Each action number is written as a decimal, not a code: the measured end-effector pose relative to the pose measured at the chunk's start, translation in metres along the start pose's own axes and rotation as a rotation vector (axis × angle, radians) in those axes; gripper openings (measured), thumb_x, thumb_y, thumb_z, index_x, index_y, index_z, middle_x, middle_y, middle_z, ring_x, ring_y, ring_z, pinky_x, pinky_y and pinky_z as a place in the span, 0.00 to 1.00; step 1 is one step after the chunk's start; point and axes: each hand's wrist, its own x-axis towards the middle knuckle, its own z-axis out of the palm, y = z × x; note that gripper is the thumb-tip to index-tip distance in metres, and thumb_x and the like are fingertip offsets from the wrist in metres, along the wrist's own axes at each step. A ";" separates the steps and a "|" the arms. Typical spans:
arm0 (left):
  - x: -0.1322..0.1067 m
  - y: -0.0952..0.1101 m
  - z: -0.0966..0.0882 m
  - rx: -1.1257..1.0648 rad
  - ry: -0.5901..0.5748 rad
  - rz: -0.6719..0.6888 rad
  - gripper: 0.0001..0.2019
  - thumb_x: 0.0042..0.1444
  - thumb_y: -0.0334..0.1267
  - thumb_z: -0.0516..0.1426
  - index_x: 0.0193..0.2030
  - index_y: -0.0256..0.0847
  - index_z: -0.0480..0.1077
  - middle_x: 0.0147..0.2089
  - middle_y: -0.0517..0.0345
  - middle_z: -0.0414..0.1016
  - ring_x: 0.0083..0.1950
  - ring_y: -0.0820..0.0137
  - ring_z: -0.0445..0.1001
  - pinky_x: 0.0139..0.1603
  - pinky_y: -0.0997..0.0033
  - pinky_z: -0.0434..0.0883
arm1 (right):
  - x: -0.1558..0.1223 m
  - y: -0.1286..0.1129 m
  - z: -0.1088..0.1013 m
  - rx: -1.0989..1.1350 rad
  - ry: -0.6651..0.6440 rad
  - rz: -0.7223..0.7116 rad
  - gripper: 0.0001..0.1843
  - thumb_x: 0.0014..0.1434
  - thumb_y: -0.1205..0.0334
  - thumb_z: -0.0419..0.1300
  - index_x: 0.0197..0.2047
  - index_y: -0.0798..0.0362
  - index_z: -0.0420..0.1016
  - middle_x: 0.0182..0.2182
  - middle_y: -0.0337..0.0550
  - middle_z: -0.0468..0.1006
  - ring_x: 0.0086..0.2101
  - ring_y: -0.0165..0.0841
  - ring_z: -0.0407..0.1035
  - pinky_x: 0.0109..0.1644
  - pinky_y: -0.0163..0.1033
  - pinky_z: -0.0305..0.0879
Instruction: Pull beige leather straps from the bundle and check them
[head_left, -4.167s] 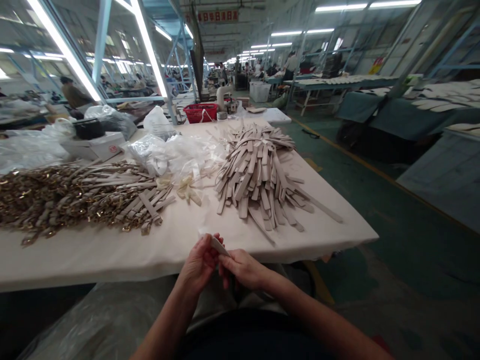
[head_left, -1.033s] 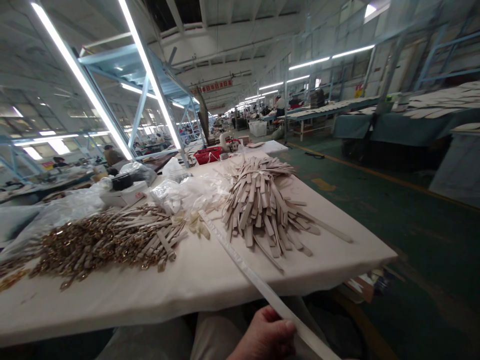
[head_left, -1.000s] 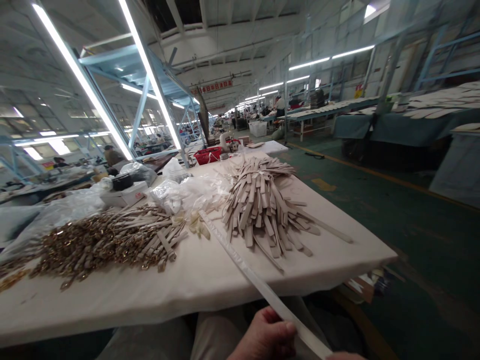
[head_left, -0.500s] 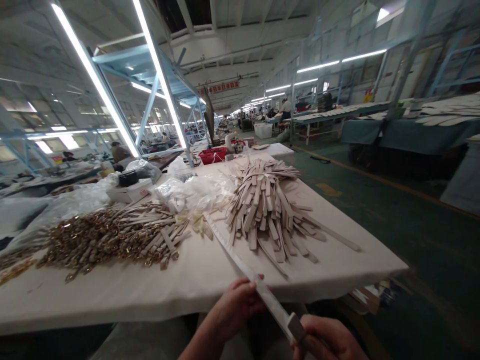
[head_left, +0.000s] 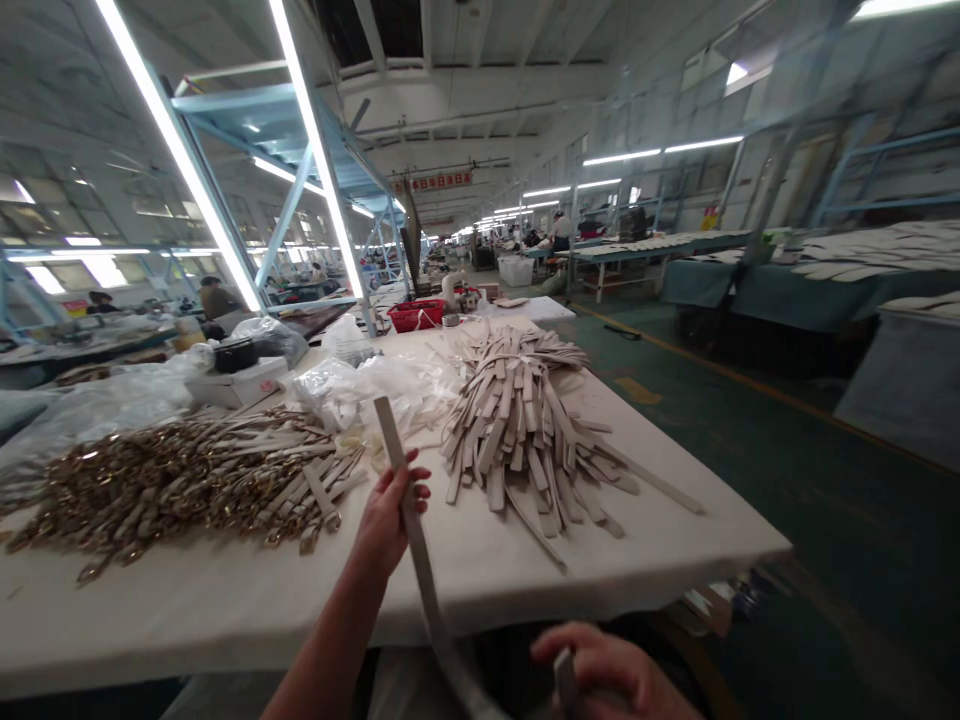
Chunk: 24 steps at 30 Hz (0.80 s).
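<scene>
The work in hand is the handling of 1 long beige strap (head_left: 390, 435), held between 2 hands above the near edge of the desk (head_left: 225, 610). By my reading it is being held out along its length, not laid down or picked up.

The left hand (head_left: 386, 515) is raised over the desk, forearm coming up from 6 o'clock. Its fingers and thumb are clenched around the strap part-way along, so the free end stands up toward 12 o'clock, tilted slightly left. Below that grip the strap runs down toward 5 o'clock and leaves the picture at the bottom edge. The right hand (head_left: 611, 675) sits low at 4 o'clock of the left, below desk level, with its fingers curled over a short grey-beige piece that looks like the strap's other end. The link between the 2 is out of view.

Any further handling would, I judge, call for a firm pinch at both ends, since the strap is limp and bends under its own weight.

At 1 o'clock of the left hand lies a heap of plain straps (head_left: 517, 430), and at 9 o'clock a heap of straps with gold-coloured fittings (head_left: 165, 480). Crumpled plastic bags (head_left: 360, 385) lie at 12 o'clock.
</scene>
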 end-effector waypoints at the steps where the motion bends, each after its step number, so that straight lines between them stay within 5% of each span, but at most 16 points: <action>1: -0.013 -0.009 0.000 0.051 -0.062 -0.050 0.21 0.51 0.41 0.68 0.50 0.36 0.74 0.33 0.54 0.78 0.27 0.74 0.73 0.24 0.79 0.67 | 0.013 -0.012 -0.004 0.010 0.069 -0.016 0.18 0.59 0.43 0.64 0.35 0.50 0.85 0.54 0.53 0.76 0.54 0.48 0.70 0.59 0.48 0.61; 4: -0.048 -0.034 -0.002 0.178 -0.190 -0.193 0.25 0.50 0.48 0.68 0.51 0.36 0.74 0.34 0.53 0.77 0.27 0.74 0.72 0.26 0.78 0.66 | 0.060 -0.045 -0.014 0.181 0.195 -0.107 0.16 0.55 0.46 0.69 0.33 0.51 0.84 0.61 0.52 0.71 0.63 0.49 0.59 0.65 0.50 0.54; 10: -0.084 -0.048 -0.003 0.366 -0.320 -0.332 0.22 0.52 0.54 0.65 0.43 0.38 0.75 0.27 0.58 0.75 0.25 0.74 0.69 0.28 0.76 0.65 | 0.137 -0.068 -0.010 0.445 0.182 -0.209 0.16 0.50 0.47 0.72 0.37 0.48 0.86 0.45 0.44 0.82 0.49 0.40 0.72 0.60 0.46 0.62; 12: -0.085 -0.042 -0.002 0.412 -0.321 -0.316 0.22 0.54 0.56 0.63 0.41 0.37 0.75 0.27 0.56 0.76 0.27 0.72 0.70 0.31 0.74 0.67 | 0.148 -0.068 -0.001 0.432 0.201 -0.201 0.17 0.50 0.46 0.72 0.38 0.49 0.86 0.38 0.43 0.84 0.42 0.37 0.74 0.54 0.43 0.66; 16: -0.076 -0.030 0.007 0.345 -0.303 -0.173 0.28 0.56 0.59 0.60 0.53 0.40 0.72 0.47 0.46 0.79 0.43 0.61 0.77 0.46 0.64 0.72 | 0.156 -0.068 0.021 0.437 0.173 -0.103 0.21 0.48 0.44 0.72 0.39 0.52 0.86 0.25 0.39 0.80 0.22 0.28 0.67 0.26 0.34 0.63; 19: -0.068 -0.026 0.014 0.420 -0.275 -0.062 0.21 0.57 0.57 0.60 0.44 0.39 0.73 0.35 0.52 0.78 0.35 0.65 0.74 0.40 0.67 0.70 | 0.159 -0.072 0.031 0.438 0.109 -0.055 0.24 0.49 0.42 0.70 0.41 0.53 0.85 0.17 0.34 0.72 0.13 0.24 0.57 0.16 0.33 0.53; 24: -0.074 -0.024 0.008 0.778 -0.390 0.050 0.20 0.64 0.53 0.51 0.29 0.40 0.70 0.29 0.56 0.73 0.34 0.67 0.68 0.40 0.69 0.64 | 0.166 -0.083 0.023 0.416 0.266 -0.216 0.15 0.48 0.48 0.73 0.34 0.49 0.86 0.30 0.41 0.83 0.35 0.35 0.74 0.44 0.39 0.68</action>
